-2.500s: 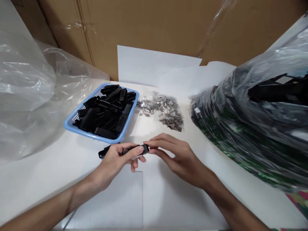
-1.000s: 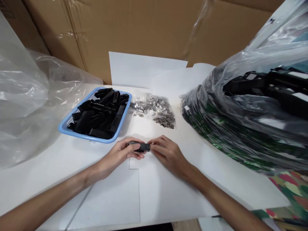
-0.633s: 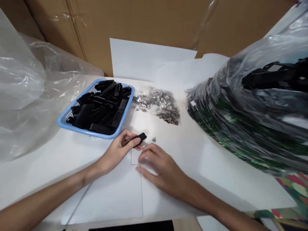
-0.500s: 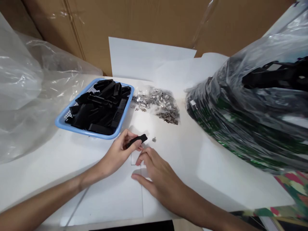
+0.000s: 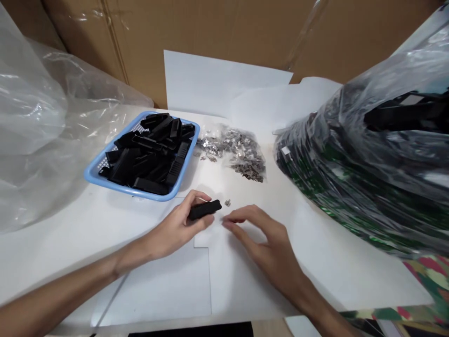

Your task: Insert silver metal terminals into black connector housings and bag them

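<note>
My left hand (image 5: 182, 224) is closed around a black plastic part (image 5: 205, 209), long and block-like, held just above the table with its far end pointing right. My right hand (image 5: 264, 243) is to the right of it, thumb and forefinger pinched together. A tiny greyish tip shows at those fingertips, too small to name. Just beyond them a small metal piece (image 5: 228, 202) lies loose on the white surface, apart from both hands.
A blue plastic basket (image 5: 140, 193) heaped with black parts (image 5: 150, 150) stands at the left. Behind the hands lies a clear bag of small metal pieces (image 5: 247, 159). A large plastic bag (image 5: 336, 173) of dark, green-tinted contents bulges at the right. Clear plastic sheeting (image 5: 87, 107) hangs at left.
My right hand has moved right, away from the black part, and its thumb and forefinger have closed into a pinch. The left hand has turned the part slightly.
</note>
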Tool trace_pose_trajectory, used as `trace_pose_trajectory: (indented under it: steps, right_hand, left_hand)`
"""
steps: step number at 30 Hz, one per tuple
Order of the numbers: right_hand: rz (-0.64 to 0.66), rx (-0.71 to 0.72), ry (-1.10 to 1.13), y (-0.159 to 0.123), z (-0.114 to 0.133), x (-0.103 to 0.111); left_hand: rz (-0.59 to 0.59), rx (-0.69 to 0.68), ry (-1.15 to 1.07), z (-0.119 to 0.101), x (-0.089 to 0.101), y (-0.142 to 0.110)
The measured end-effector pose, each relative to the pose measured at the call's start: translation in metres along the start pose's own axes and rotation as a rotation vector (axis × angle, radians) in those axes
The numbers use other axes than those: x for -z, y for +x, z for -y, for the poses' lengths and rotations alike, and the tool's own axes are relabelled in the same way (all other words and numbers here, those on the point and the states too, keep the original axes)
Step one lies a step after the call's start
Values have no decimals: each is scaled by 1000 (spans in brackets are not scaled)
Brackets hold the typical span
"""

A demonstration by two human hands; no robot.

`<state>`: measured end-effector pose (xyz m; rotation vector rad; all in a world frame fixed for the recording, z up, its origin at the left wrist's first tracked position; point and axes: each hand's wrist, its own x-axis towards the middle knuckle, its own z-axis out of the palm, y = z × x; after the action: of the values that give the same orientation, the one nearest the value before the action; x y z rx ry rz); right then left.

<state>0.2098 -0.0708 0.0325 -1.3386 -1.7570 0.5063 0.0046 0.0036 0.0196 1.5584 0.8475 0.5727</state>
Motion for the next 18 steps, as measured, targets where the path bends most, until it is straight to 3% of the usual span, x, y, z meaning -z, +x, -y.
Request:
trace_pose_trajectory:
  steps: [3,11,18]
  right_hand:
    - [-27,17,-21,10,-12,3]
    - [58,302,-145,12,-12,0]
    - [166,264,-69,16,-17,-8]
  left_hand:
    - [38,-1,31,2,2,-1]
    - [100,-8,76,2,3,0]
    - [101,-60,93,-3,4,1]
